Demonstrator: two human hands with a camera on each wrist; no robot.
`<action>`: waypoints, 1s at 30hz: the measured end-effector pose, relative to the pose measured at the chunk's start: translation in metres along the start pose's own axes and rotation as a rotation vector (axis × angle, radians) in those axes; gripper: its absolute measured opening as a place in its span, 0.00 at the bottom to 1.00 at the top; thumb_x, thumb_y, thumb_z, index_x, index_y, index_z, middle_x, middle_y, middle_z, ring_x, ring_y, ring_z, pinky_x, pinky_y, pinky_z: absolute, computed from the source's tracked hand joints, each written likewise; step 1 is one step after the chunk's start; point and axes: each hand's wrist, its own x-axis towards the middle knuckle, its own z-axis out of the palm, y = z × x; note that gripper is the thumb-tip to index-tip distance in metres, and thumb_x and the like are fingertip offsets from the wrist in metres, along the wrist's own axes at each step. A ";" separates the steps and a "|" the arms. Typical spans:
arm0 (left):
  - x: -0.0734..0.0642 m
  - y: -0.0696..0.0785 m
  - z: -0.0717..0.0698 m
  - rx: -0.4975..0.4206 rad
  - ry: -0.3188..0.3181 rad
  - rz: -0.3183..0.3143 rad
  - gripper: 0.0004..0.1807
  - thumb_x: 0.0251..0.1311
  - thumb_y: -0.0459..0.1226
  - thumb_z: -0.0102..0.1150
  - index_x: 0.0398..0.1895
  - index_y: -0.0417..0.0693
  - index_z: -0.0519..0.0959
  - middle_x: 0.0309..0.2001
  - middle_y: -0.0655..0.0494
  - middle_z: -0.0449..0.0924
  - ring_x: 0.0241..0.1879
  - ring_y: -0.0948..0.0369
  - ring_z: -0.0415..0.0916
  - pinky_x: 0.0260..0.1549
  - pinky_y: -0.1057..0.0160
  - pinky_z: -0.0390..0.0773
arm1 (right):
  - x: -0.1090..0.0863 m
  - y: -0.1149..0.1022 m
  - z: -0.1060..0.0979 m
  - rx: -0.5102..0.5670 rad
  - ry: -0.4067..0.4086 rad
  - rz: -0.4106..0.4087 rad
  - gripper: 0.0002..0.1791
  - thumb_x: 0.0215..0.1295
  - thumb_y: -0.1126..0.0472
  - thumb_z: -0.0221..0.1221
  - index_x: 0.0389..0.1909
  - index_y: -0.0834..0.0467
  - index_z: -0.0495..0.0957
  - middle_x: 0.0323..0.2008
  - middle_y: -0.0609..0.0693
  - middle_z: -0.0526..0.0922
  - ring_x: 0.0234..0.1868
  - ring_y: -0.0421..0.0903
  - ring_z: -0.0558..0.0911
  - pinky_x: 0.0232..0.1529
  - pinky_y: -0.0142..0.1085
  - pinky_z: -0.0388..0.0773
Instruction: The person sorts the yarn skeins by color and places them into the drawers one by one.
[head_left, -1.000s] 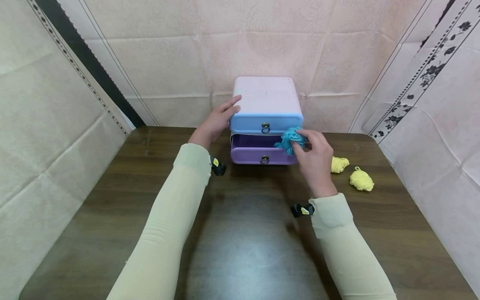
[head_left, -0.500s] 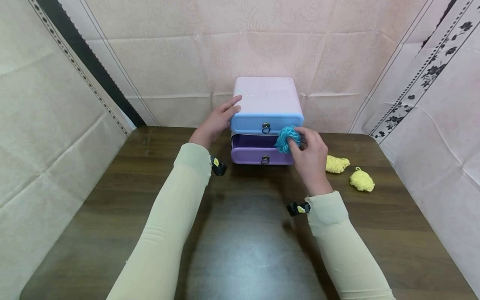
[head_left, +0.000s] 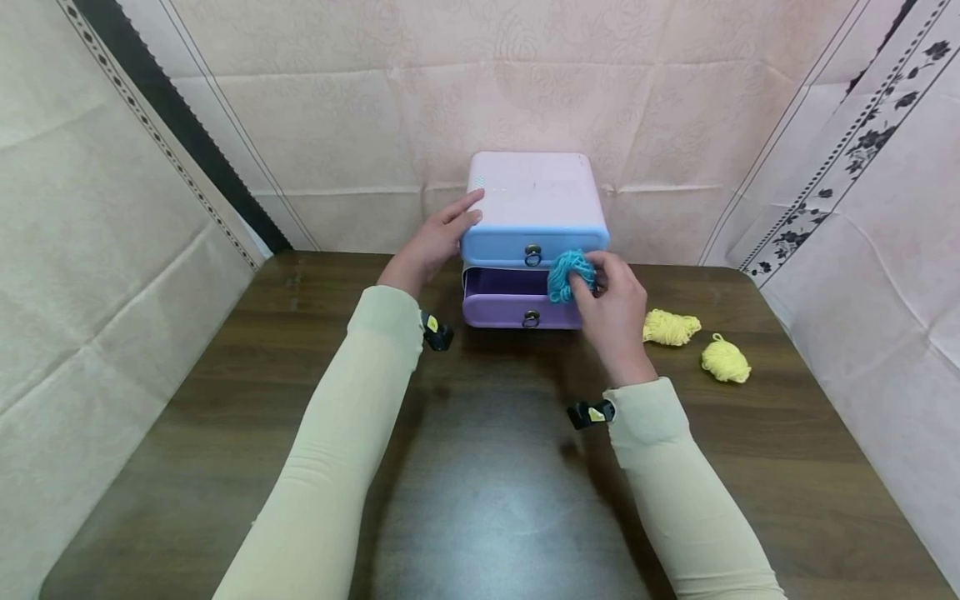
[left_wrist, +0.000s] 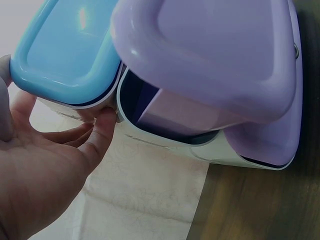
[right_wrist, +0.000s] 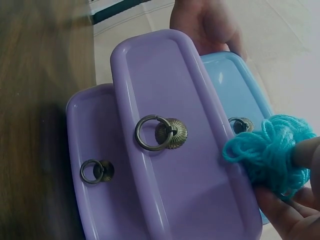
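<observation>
A small drawer cabinet (head_left: 534, 190) with a pale pink top stands at the back of the table. Its blue top drawer (head_left: 491, 248) is closed, while the purple middle drawer (head_left: 491, 312) is pulled out. Below it, the right wrist view shows a closed purple bottom drawer (right_wrist: 97, 135). My left hand (head_left: 429, 248) rests against the cabinet's left side, fingers touching its upper edge. Between thumb and fingers my right hand (head_left: 615, 312) pinches a turquoise yarn ball (head_left: 568, 277), over the right end of the pulled-out drawer. The drawer's full interior is hidden.
Two yellow yarn balls, one longish (head_left: 672, 327) and one rounder (head_left: 725, 361), lie on the brown wooden table (head_left: 480, 467) to the right of the cabinet. A pale patterned cloth backdrop (head_left: 337, 142) rises behind and at both sides.
My right hand has moved a little left with the turquoise yarn ball, further over the pulled-out drawer, uncovering more of the longish yellow ball. The left hand has stayed still.
</observation>
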 end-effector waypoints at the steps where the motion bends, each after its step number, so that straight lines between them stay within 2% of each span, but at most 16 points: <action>1: -0.002 0.002 0.000 0.004 -0.001 -0.001 0.27 0.71 0.51 0.47 0.72 0.77 0.59 0.77 0.64 0.47 0.74 0.56 0.53 0.69 0.51 0.61 | 0.000 0.000 0.001 0.006 -0.002 0.005 0.16 0.66 0.56 0.61 0.50 0.60 0.78 0.47 0.56 0.80 0.50 0.52 0.83 0.53 0.46 0.80; 9: -0.007 0.006 0.001 0.015 -0.003 -0.001 0.26 0.71 0.51 0.46 0.71 0.78 0.59 0.77 0.65 0.46 0.75 0.56 0.51 0.70 0.51 0.61 | 0.003 -0.001 0.005 -0.004 -0.011 0.010 0.13 0.66 0.57 0.61 0.47 0.60 0.77 0.45 0.56 0.79 0.50 0.52 0.80 0.53 0.46 0.79; 17: -0.006 0.006 0.001 0.010 0.001 -0.002 0.26 0.71 0.51 0.47 0.71 0.79 0.59 0.77 0.66 0.46 0.75 0.57 0.50 0.70 0.50 0.60 | 0.005 -0.009 0.010 -0.036 -0.013 0.022 0.13 0.64 0.55 0.61 0.40 0.61 0.73 0.38 0.56 0.76 0.41 0.52 0.75 0.41 0.45 0.75; 25: -0.008 0.007 0.002 0.041 0.005 -0.012 0.26 0.72 0.52 0.45 0.71 0.80 0.58 0.78 0.66 0.45 0.75 0.55 0.49 0.70 0.49 0.60 | 0.006 -0.014 0.015 -0.078 -0.051 0.055 0.14 0.63 0.53 0.61 0.30 0.59 0.69 0.31 0.54 0.71 0.36 0.51 0.73 0.34 0.40 0.69; 30: 0.002 -0.003 -0.001 0.027 0.011 -0.001 0.26 0.70 0.54 0.47 0.69 0.83 0.60 0.77 0.68 0.46 0.75 0.56 0.49 0.70 0.48 0.60 | 0.007 -0.017 0.018 -0.087 -0.074 0.076 0.15 0.63 0.52 0.62 0.28 0.60 0.73 0.30 0.54 0.72 0.36 0.51 0.73 0.35 0.41 0.70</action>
